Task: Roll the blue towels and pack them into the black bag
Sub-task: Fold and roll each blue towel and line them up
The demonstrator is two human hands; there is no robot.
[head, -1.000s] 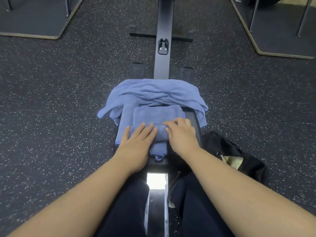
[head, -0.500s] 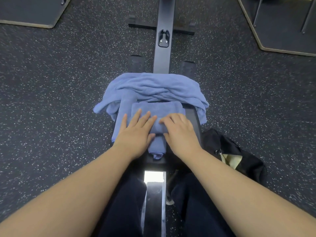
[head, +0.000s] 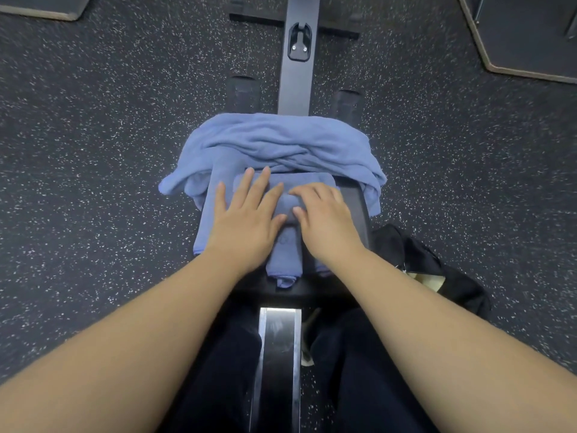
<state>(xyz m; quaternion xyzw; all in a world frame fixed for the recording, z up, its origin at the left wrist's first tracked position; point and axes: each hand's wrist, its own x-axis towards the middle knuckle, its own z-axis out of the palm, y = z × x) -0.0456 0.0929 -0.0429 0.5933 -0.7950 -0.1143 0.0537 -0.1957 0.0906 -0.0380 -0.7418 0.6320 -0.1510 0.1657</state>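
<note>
speckled floor point(head: 93, 182), bench point(head: 352, 201) (black), perhaps mats point(head: 530, 32)

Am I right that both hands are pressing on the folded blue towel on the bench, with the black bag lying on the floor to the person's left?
Not quite: the black bag lies to the person's right, as the head view shows. The rest holds: the left hand and right hand are both pressing on the folded towel on the bench.

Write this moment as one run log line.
step: rolling | left hand: flat on towel | right hand: curled on roll | black bag: floor, right
</note>
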